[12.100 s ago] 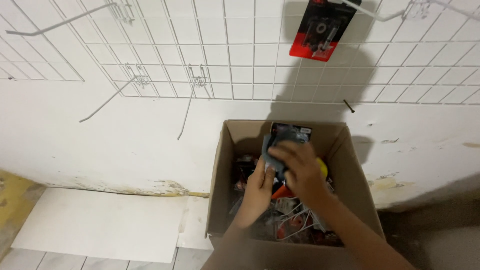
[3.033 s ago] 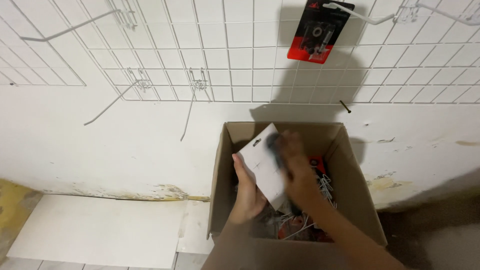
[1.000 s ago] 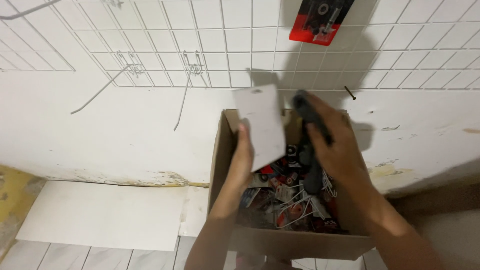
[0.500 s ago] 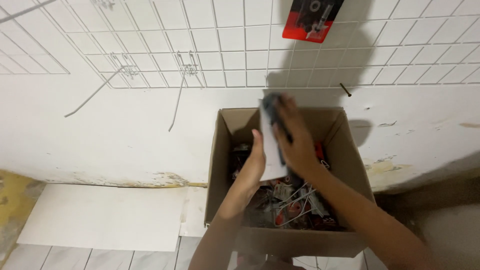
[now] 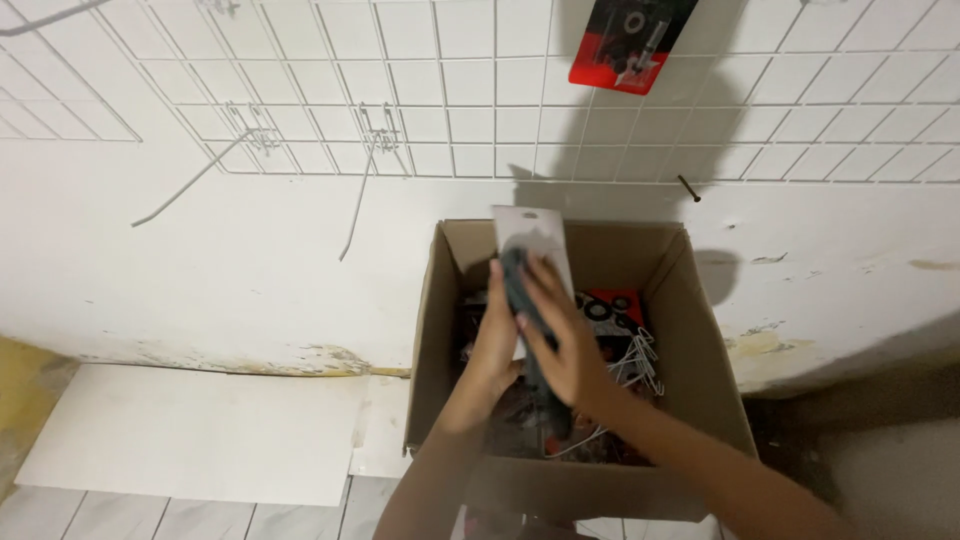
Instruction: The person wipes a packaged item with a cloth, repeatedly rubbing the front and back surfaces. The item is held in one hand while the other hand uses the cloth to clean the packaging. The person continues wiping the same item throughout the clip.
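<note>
Both hands are over an open cardboard box [image 5: 700, 330] that stands against the wall. My left hand [image 5: 497, 345] holds a white backing card [image 5: 535, 232] upright by its lower edge. My right hand [image 5: 560, 335] presses a dark grey cloth [image 5: 518, 275] against the card's face. The card's top end with a hang hole sticks up above my fingers. Below the hands the box holds several red and black packaged items [image 5: 605, 305] and loose white wire hooks [image 5: 635, 360].
A white wire grid panel [image 5: 450, 90] covers the wall above the box. Long wire hooks [image 5: 355, 215] hang from it at the left. A red and black blister pack [image 5: 630, 40] hangs at the top right. A white board [image 5: 200, 430] lies on the floor to the left.
Earlier both hands dug in the box, then lifted the white card. One second ago the card and my right hand were apart; now the right hand lies on the card with the cloth.
</note>
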